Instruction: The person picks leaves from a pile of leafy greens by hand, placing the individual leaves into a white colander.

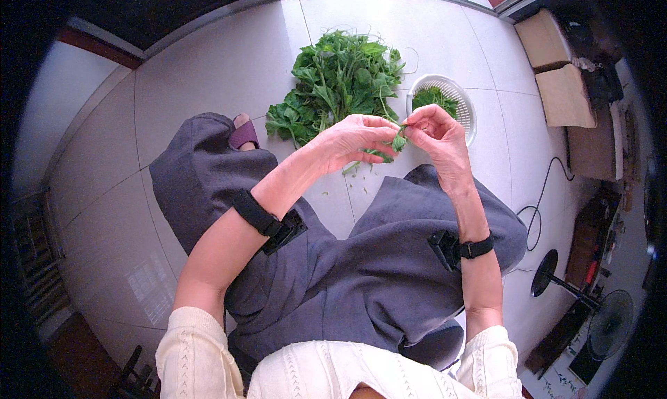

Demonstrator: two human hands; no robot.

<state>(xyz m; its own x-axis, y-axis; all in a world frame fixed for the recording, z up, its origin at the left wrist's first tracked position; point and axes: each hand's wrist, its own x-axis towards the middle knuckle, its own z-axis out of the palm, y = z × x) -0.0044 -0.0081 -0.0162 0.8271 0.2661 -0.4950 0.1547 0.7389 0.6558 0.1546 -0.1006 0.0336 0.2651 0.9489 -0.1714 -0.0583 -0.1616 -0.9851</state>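
Between my two hands is a small green leafy sprig [399, 141]. My left hand [359, 138] holds it from the left, fingers curved around its stem. The fingertips of my right hand [439, 143] pinch its upper end. Just beyond my hands a large heap of leafy green vines [341, 81] with thin curling tendrils lies on the tiled floor. To its right stands a round white plastic colander [470, 122] with some green leaves [435, 101] inside, partly hidden behind my right hand. Small green scraps [354, 176] lie on the floor below my left hand.
My knees in dark trousers [333, 274] spread to both sides. Cardboard boxes [565, 94] stand along the right. A black cable [536, 208] runs over the floor there, near an electric pedestal fan [573, 289]. A metal door track [208, 23] borders the tiles at the far side.
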